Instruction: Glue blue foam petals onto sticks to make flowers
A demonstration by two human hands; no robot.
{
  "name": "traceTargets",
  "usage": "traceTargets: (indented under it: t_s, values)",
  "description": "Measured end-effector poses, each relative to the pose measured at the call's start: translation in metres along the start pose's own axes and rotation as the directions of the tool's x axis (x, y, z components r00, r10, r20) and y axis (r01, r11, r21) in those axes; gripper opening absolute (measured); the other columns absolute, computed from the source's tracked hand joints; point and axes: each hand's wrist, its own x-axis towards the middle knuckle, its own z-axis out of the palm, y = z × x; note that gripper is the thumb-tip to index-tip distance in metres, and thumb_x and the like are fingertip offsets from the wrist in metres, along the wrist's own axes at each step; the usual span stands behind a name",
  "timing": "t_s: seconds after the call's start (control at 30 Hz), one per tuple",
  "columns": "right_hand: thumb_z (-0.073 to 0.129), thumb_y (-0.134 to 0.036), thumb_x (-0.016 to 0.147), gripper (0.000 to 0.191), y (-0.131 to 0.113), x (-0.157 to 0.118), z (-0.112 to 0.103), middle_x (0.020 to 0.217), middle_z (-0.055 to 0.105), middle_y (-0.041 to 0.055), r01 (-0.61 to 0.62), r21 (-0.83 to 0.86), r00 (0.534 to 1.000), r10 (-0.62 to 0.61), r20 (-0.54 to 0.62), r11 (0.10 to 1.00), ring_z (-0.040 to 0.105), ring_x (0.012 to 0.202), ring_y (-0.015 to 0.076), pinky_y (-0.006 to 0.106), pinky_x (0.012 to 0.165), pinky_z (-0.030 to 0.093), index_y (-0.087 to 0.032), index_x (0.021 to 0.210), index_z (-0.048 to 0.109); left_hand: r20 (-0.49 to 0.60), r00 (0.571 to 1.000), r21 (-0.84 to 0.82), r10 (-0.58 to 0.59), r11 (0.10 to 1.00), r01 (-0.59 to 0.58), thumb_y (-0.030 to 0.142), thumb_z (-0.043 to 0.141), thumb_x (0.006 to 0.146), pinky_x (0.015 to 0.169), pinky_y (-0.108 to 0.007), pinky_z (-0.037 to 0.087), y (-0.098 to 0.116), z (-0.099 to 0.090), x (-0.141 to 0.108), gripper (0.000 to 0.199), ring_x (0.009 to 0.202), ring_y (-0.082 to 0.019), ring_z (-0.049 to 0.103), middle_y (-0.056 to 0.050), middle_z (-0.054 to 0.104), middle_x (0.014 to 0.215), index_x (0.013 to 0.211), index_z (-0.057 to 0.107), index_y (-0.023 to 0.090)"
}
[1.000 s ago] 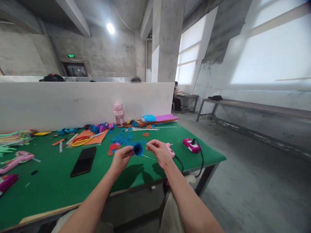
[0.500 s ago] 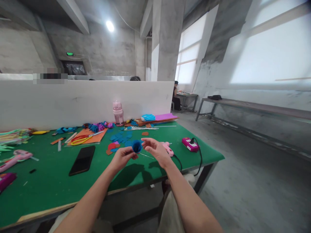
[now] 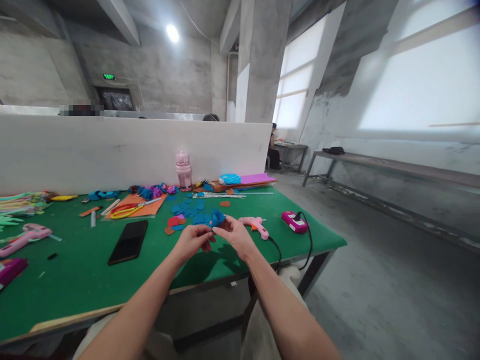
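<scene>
A small blue flower-like piece is held up between my two hands, above the green table. My left hand pinches its lower end from the left. From the right, my right hand has its fingers closed on the piece's side. Just beyond lie flat blue cut pieces and a red round piece. A pink glue gun rests to the right of my right hand, its cord running off the front edge.
A black phone, scissors on orange sheets, and another pink glue gun lie left. A pink bottle stands by the white partition. A magenta power box sits right. A person is far off.
My right hand has closed in from beside the blue piece and now grips it. The piece has tilted, its opening no longer facing me, and the glue gun shows more fully.
</scene>
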Motion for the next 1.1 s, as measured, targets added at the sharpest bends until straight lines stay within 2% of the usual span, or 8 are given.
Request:
traceTargets:
  t_s: [0.13, 0.27, 0.37, 0.47, 0.63, 0.83, 0.93, 1.1]
  values:
    - [0.068, -0.031, 0.065, 0.025, 0.0, 0.0, 0.0, 0.083, 0.067, 0.0019, 0.004, -0.041, 0.998, -0.006, -0.055, 0.999, 0.061, 0.078, 0.0161, 0.032, 0.077, 0.047, -0.018, 0.085, 0.062, 0.001, 0.999, 0.009, -0.045, 0.999, 0.045, 0.037, 0.059, 0.07, 0.041, -0.022, 0.043, 0.002, 0.002, -0.001, 0.024, 0.04, -0.011, 0.054, -0.001, 0.059, 0.047, 0.066, 0.061, 0.014]
    - [0.069, -0.032, 0.064, 0.024, -0.002, 0.0, 0.001, 0.08, 0.068, 0.002, -0.004, -0.045, 0.996, 0.0, -0.085, 0.999, 0.062, 0.077, 0.0167, 0.033, 0.081, 0.045, -0.017, 0.082, 0.063, -0.026, 0.999, -0.029, -0.027, 0.999, 0.027, 0.03, 0.064, 0.065, 0.043, -0.022, 0.044, 0.003, 0.005, -0.001, 0.017, 0.042, -0.011, 0.055, 0.001, 0.061, 0.052, 0.07, 0.059, 0.014]
    - [0.069, -0.032, 0.063, 0.026, -0.003, 0.0, 0.002, 0.082, 0.068, 0.002, 0.002, -0.016, 0.992, -0.004, -0.123, 1.0, 0.062, 0.081, 0.0177, 0.034, 0.084, 0.044, -0.018, 0.084, 0.063, -0.098, 0.995, -0.024, -0.002, 1.0, 0.0, 0.026, 0.064, 0.065, 0.043, -0.021, 0.044, 0.0, 0.005, 0.001, 0.014, 0.043, -0.011, 0.055, 0.001, 0.062, 0.054, 0.069, 0.058, 0.015]
    - [0.07, -0.031, 0.063, 0.028, -0.002, 0.0, 0.003, 0.081, 0.067, 0.0018, 0.003, 0.038, 0.988, 0.003, -0.156, 0.999, 0.062, 0.081, 0.0179, 0.035, 0.085, 0.044, -0.019, 0.087, 0.061, -0.179, 0.983, 0.048, 0.029, 0.999, -0.021, 0.028, 0.06, 0.068, 0.042, -0.02, 0.041, -0.003, 0.005, 0.002, 0.013, 0.039, -0.01, 0.052, 0.002, 0.058, 0.047, 0.07, 0.06, 0.014]
    - [0.072, -0.031, 0.061, 0.039, 0.001, -0.001, 0.002, 0.089, 0.065, 0.0029, -0.064, 0.142, 0.989, 0.082, -0.124, 0.988, 0.059, 0.087, 0.0167, 0.034, 0.087, 0.042, -0.019, 0.096, 0.059, -0.246, 0.965, 0.108, 0.086, 0.992, -0.061, 0.03, 0.061, 0.068, 0.039, -0.02, 0.037, -0.003, 0.006, 0.002, 0.016, 0.036, -0.009, 0.048, 0.002, 0.056, 0.044, 0.069, 0.063, 0.014]
    - [0.066, -0.038, 0.068, 0.028, 0.002, -0.002, -0.003, 0.092, 0.063, 0.0036, -0.144, 0.189, 0.99, 0.139, 0.039, 0.971, 0.057, 0.087, 0.0155, 0.03, 0.079, 0.043, -0.019, 0.088, 0.062, -0.221, 0.973, -0.185, -0.062, 0.982, 0.021, 0.034, 0.068, 0.062, 0.039, -0.021, 0.04, 0.004, 0.01, -0.001, 0.023, 0.04, -0.01, 0.05, 0.001, 0.056, 0.047, 0.069, 0.062, 0.013]
    - [0.069, -0.036, 0.065, 0.027, 0.008, 0.0, -0.003, 0.087, 0.063, 0.0031, -0.137, 0.203, 0.991, 0.134, 0.029, 0.97, 0.057, 0.083, 0.0143, 0.03, 0.08, 0.043, -0.017, 0.085, 0.064, -0.191, 0.976, -0.296, -0.108, 0.954, 0.048, 0.033, 0.071, 0.06, 0.039, -0.019, 0.04, 0.006, 0.011, -0.002, 0.025, 0.042, -0.008, 0.05, 0.0, 0.057, 0.05, 0.07, 0.062, 0.012]
    - [0.07, -0.035, 0.064, 0.029, 0.01, 0.002, 0.002, 0.079, 0.064, 0.0022, -0.061, 0.111, 0.998, 0.062, -0.004, 0.992, 0.055, 0.072, 0.012, 0.028, 0.077, 0.043, -0.016, 0.085, 0.066, -0.15, 0.982, -0.381, -0.112, 0.923, 0.047, 0.031, 0.073, 0.058, 0.038, -0.018, 0.039, 0.008, 0.012, -0.004, 0.026, 0.043, -0.007, 0.05, -0.001, 0.06, 0.06, 0.069, 0.062, 0.011]
